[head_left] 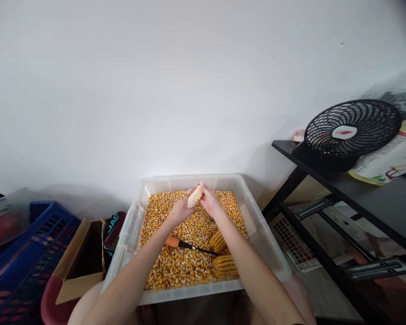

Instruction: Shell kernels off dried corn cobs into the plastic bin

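A pale, mostly bare corn cob (194, 198) is pinched in the fingers of the left hand (180, 210) and right hand (209, 201), over yellow kernels (179, 268) in a translucent plastic tub (259, 243). Judged light and stiff, it is best gripped along its bare side.

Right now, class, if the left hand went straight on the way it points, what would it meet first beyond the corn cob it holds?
Probably the fingers of the right hand, just across the corn cob; exact depth is unclear.
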